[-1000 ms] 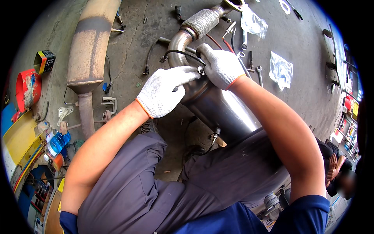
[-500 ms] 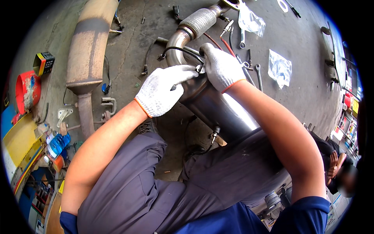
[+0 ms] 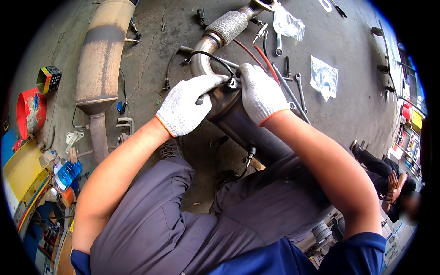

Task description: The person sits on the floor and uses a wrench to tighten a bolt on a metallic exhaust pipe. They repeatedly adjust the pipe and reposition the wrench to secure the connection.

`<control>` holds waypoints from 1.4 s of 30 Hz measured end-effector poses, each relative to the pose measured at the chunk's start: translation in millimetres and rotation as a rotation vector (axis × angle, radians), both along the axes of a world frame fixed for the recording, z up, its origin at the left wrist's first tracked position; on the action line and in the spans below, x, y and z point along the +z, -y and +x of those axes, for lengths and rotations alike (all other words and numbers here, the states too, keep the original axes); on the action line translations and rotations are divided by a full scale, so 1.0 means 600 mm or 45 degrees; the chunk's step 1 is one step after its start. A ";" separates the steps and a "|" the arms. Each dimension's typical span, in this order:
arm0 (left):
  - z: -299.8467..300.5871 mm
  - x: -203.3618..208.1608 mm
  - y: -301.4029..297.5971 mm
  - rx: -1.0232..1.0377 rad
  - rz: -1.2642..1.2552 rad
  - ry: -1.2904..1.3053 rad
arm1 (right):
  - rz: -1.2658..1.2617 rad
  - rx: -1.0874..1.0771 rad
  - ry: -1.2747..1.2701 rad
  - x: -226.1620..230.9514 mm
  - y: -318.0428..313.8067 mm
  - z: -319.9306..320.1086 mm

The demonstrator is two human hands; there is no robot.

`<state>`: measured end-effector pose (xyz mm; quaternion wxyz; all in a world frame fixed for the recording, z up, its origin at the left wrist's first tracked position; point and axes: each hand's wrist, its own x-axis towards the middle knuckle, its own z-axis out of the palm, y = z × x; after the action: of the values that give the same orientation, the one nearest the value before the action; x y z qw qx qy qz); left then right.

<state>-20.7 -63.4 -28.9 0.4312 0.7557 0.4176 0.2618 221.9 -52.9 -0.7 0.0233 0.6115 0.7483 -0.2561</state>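
Note:
A shiny metal exhaust canister [image 3: 250,123] leans toward my right thigh, with a bent pipe [image 3: 200,62] and a braided flexible section [image 3: 227,27] at its far end. My left hand [image 3: 185,105], in a white knit glove, has its fingertips closed at a sensor fitting [image 3: 233,83] near the pipe joint. A black sensor cable [image 3: 213,55] loops over the bend to this fitting. On the fitting's other side is my gloved right hand [image 3: 262,91]. Its fingers are curled; what they grip is mostly hidden. Another sensor [image 3: 250,155] sits lower on the canister.
To the left lies an old rusty exhaust canister [image 3: 103,59]. Wrenches [image 3: 300,91], red-sleeved leads [image 3: 267,59] and plastic bags [image 3: 324,77] lie on the concrete at right. At far left are a red container [image 3: 30,112] and a blue bottle [image 3: 68,174]. Another person [image 3: 392,185] is at far right.
The view has shifted slightly, so the floor items appear a little further left. Both hands stay together at the fitting, with only slight finger movement. More of the other person shows.

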 end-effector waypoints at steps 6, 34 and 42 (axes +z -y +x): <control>0.000 0.011 -0.002 -0.022 -0.004 -0.041 | -0.090 0.077 0.077 0.032 -0.010 0.010; 0.034 0.023 -0.123 -0.257 -0.517 -0.153 | -0.776 0.686 -0.289 0.212 0.153 -0.088; 0.038 0.030 -0.125 -0.237 -0.576 -0.198 | -0.768 0.656 -0.375 0.233 0.153 -0.070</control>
<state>1.9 11.5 -11.2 0.5783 0.6931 0.4259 0.0620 179.9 -144.9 139.0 0.1575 0.3271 0.7636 -0.5340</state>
